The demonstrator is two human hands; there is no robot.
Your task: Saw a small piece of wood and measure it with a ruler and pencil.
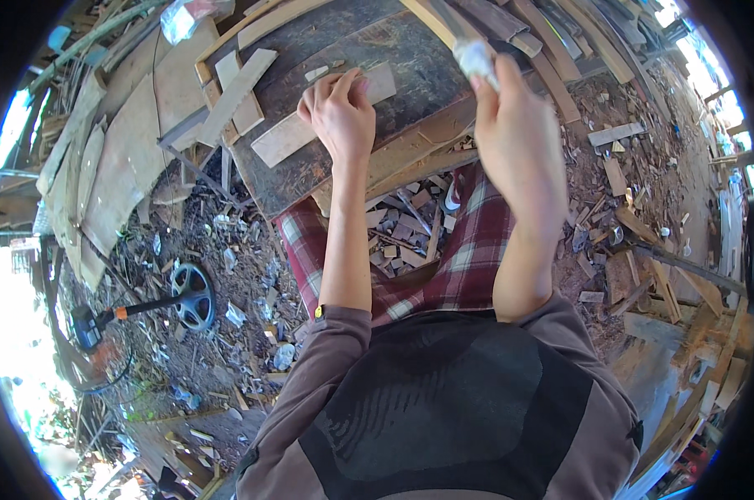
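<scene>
My left hand [339, 117] rests on a pale flat wooden strip [281, 140] that lies slantwise on a dark, worn work table [310, 179]. Its fingers are curled, with thumb and forefinger pinched close to the strip's surface; whatever they pinch is too small to make out. Raised to the right of the strip, my right hand [519, 146] is closed around the whitish, wrapped-looking handle of a tool [475, 62]. Motion smears this hand, and a greyish blade-like part runs up from the handle. A small pale wood chip [316, 73] lies just beyond the strip.
Two short boards [242, 90] overlap at the table's left corner. Long planks [552, 50] are stacked at the far right. Wood offcuts [406, 229] litter the ground between my legs. A black wheel on a shaft [193, 297] stands at the left, among scattered debris.
</scene>
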